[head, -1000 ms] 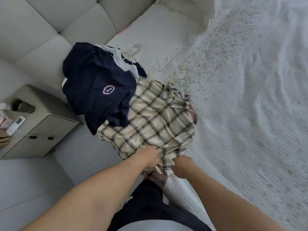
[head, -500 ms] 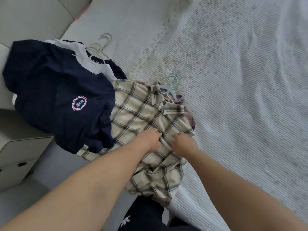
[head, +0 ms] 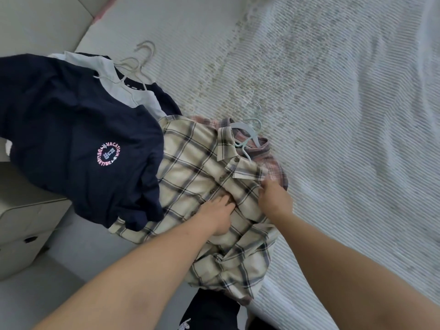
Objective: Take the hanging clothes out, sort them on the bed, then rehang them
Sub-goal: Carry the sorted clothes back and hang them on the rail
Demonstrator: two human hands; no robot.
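A cream plaid shirt (head: 190,163) lies on its pale blue hanger (head: 247,132) at the bed's near edge, over a pink plaid shirt (head: 273,163). My left hand (head: 216,215) rests on its button placket, fingers pinching the cloth. My right hand (head: 273,198) grips the front panel just below the collar. To the left lies a navy T-shirt (head: 78,129) with a round "Vacation Delightful" print, stacked over a white garment (head: 123,91) and another dark one, with their light hangers (head: 140,60) sticking out.
The striped white bedspread (head: 333,115) stretches to the right. A padded headboard (head: 35,22) stands at the upper left. A beige nightstand (head: 21,225) sits at the left edge beside the bed. My dark trousers show at the bottom.
Both hands have moved up the cream plaid shirt from its hem toward the collar. The view has shifted closer and rightward.
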